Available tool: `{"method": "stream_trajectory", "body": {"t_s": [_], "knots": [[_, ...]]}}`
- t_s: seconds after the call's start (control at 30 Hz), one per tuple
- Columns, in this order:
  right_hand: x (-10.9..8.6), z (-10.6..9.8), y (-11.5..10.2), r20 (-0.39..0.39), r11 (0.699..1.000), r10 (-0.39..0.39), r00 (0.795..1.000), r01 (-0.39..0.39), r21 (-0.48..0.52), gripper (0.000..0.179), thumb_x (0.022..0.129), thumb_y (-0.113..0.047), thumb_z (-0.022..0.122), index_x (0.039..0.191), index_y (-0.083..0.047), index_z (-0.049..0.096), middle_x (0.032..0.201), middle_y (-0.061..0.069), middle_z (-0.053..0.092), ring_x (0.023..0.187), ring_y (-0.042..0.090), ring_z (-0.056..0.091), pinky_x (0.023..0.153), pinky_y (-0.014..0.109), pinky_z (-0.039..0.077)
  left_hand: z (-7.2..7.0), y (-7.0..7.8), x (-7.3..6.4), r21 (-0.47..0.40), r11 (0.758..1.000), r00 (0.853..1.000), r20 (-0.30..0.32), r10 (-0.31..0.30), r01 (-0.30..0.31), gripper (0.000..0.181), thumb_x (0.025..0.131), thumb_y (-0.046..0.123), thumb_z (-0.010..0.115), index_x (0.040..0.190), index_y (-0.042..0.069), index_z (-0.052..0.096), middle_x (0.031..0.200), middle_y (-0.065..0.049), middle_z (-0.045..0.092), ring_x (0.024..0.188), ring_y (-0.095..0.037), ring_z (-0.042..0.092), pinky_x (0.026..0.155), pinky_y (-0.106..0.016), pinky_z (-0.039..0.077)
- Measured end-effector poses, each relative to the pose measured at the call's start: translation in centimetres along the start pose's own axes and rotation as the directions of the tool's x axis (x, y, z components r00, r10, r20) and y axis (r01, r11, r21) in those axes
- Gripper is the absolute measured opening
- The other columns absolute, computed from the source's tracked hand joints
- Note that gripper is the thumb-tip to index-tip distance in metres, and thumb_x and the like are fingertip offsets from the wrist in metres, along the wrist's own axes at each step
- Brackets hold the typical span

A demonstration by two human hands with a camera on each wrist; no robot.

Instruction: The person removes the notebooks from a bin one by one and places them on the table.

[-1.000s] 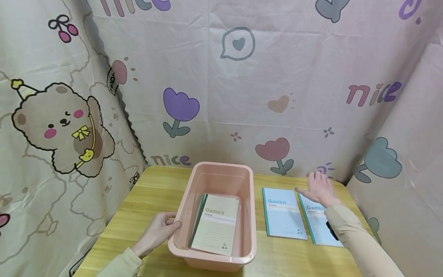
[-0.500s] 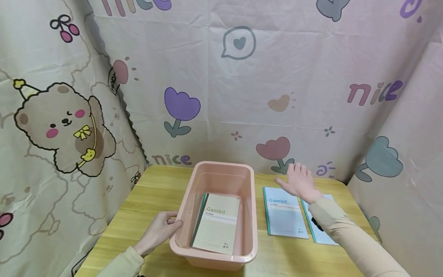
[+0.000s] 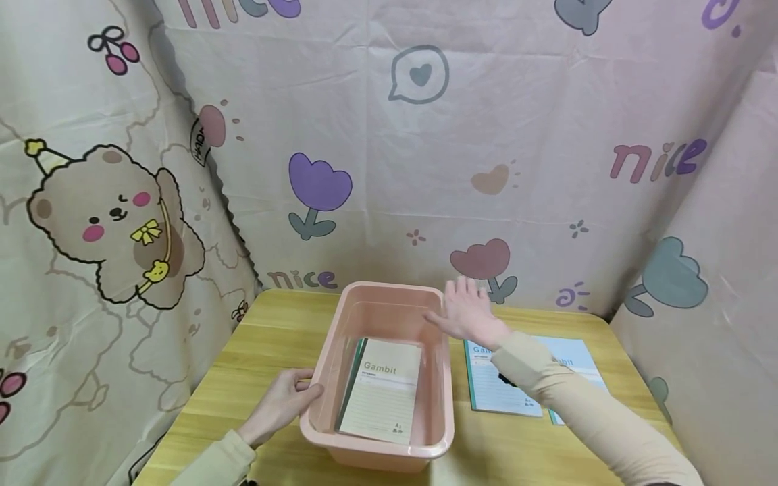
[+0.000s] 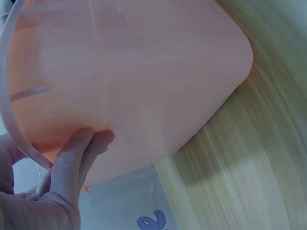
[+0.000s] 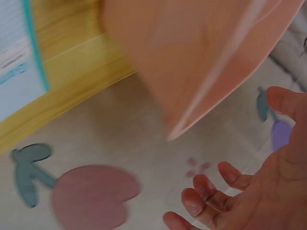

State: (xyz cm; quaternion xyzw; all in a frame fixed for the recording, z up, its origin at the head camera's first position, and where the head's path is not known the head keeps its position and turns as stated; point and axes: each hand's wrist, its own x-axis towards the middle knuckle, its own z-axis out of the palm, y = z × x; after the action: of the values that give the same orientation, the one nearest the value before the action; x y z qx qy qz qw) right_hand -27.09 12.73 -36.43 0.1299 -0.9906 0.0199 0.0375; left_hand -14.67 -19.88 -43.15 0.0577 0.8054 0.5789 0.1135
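Note:
A pink plastic bin (image 3: 439, 378) stands on the table, with a cream "Gambit" notebook (image 3: 383, 398) lying inside on top of a green-spined one, mostly hidden. My left hand (image 3: 284, 403) pinches the bin's left rim, thumb over the edge; in the left wrist view its fingers (image 4: 72, 163) press the outer wall. Over the bin's far right corner hovers my right hand (image 3: 469, 314), fingers spread and holding nothing. The right wrist view shows that hand (image 5: 259, 191) beside the bin's rim, palm visible.
Right of the bin, a blue "Gambit" notebook (image 3: 504, 398) and a second blue notebook (image 3: 580, 358) lie on the wooden table (image 3: 279, 324), partly covered by the right sleeve (image 3: 565, 398). A printed cloth (image 3: 389, 189) hangs behind and at both sides.
My right hand has swept left, from above the rightmost blue notebook, past the other one, to the bin's far right corner. The left hand has kept its hold on the rim.

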Motion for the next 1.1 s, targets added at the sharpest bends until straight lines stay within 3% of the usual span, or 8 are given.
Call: {"method": "stream_trajectory", "body": {"t_s": [0.13,0.27,0.37,0.53,0.77,1.1], "knots": [[0.7,-0.2,-3.1,0.055,1.0,-0.027,0.998,0.027,0.005,0.078,0.088,-0.066,0.059,0.128,0.0,0.051,0.12,0.019,0.053,0.113,0.036,0.049,0.093,0.049,0.046,0.0,0.0,0.1,0.006,1.0,1.0,-0.006,0.001,-0.001,0.052,0.092,0.006,0.054,0.131,-0.027,0.045,0.11,-0.04,0.067,0.094,-0.042,0.074,0.073,-0.036,0.065],[1.1,-0.1,-5.6,0.073,0.997,-0.068,0.995,0.07,-0.026,0.079,0.088,-0.066,0.06,0.13,0.0,0.052,0.114,0.016,0.055,0.107,0.032,0.052,0.093,0.048,0.049,0.0,0.0,0.1,0.006,1.0,1.0,-0.001,0.002,-0.002,0.051,0.092,0.006,0.054,0.13,-0.027,0.045,0.109,-0.039,0.068,0.093,-0.042,0.074,0.071,-0.036,0.065],[1.4,-0.1,-7.2,0.073,0.994,-0.095,0.993,0.098,-0.046,0.077,0.088,-0.068,0.059,0.124,0.0,0.054,0.104,0.013,0.054,0.099,0.028,0.052,0.085,0.043,0.051,0.1,0.0,0.1,0.005,1.0,1.0,-0.002,-0.002,0.002,0.051,0.092,0.005,0.054,0.131,-0.027,0.045,0.108,-0.04,0.068,0.092,-0.042,0.074,0.07,-0.035,0.065],[2.5,0.4,-9.7,0.098,0.996,-0.089,0.991,0.089,0.007,0.08,0.089,-0.068,0.058,0.13,0.0,0.052,0.116,0.015,0.055,0.11,0.029,0.052,0.092,0.044,0.052,0.0,0.1,0.0,0.01,1.0,1.0,-0.003,-0.001,0.001,0.051,0.093,0.005,0.054,0.131,-0.028,0.044,0.11,-0.041,0.067,0.094,-0.043,0.074,0.071,-0.035,0.065],[4.3,3.0,-12.1,0.108,0.998,-0.051,0.993,0.048,0.031,0.085,0.09,-0.065,0.058,0.144,0.0,0.043,0.139,0.019,0.05,0.129,0.033,0.048,0.104,0.048,0.048,-0.2,0.1,0.0,0.006,1.0,1.0,0.0,-0.008,0.008,0.051,0.094,0.005,0.054,0.131,-0.027,0.044,0.111,-0.041,0.066,0.094,-0.043,0.074,0.071,-0.036,0.065],[5.7,7.5,-13.0,0.197,0.988,0.02,0.98,-0.049,0.146,0.087,0.083,-0.064,0.067,0.141,-0.002,0.045,0.143,0.02,0.05,0.133,0.034,0.046,0.112,0.05,0.044,-0.1,0.0,0.1,0.029,1.0,1.0,-0.021,0.008,-0.007,0.05,0.094,0.004,0.054,0.131,-0.028,0.045,0.111,-0.041,0.066,0.095,-0.044,0.073,0.073,-0.037,0.066]]}}
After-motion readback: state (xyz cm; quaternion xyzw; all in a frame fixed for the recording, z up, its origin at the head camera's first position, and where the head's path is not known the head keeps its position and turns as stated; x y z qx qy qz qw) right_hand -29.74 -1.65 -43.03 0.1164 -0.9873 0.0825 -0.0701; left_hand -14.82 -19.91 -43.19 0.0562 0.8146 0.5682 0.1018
